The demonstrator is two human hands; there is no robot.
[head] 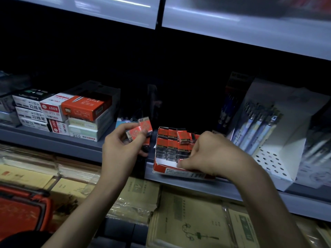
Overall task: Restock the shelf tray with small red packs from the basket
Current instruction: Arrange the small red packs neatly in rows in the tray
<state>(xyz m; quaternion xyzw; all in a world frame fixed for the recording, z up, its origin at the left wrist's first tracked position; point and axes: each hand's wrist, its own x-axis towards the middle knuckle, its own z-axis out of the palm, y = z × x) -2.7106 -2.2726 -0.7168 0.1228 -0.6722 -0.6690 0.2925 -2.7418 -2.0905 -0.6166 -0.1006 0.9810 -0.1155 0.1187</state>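
The tray sits on the shelf, its far rows already filled with packs; the near row shows a bare white gap. The left hand grips several more packs just left of it. The right hand curls into the near row; whether it pinches a pack I cannot tell. The basket waits near left, contents unclear.
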